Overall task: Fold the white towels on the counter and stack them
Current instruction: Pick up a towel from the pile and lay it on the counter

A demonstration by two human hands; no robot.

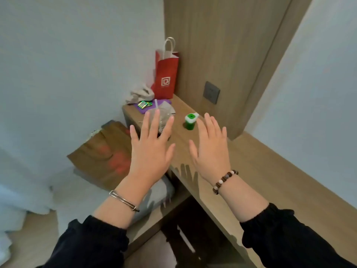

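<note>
Above light wooden counter: left hand, right hand, fingers spread, palms down, holding nothing. At 12 o'clock, beside red paper bag: crumpled off-white towel. At 11 o'clock from right hand: small green bottle with white cap.

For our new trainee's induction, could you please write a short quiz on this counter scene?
1. True or false: the left hand and the right hand each grip a towel.
2. What colour is the paper bag standing at the far end of the counter? A red, B blue, C black.
3. Fill in: the beaded bracelet is on the ___ wrist.
Key: 1 false; 2 A; 3 right.
</note>
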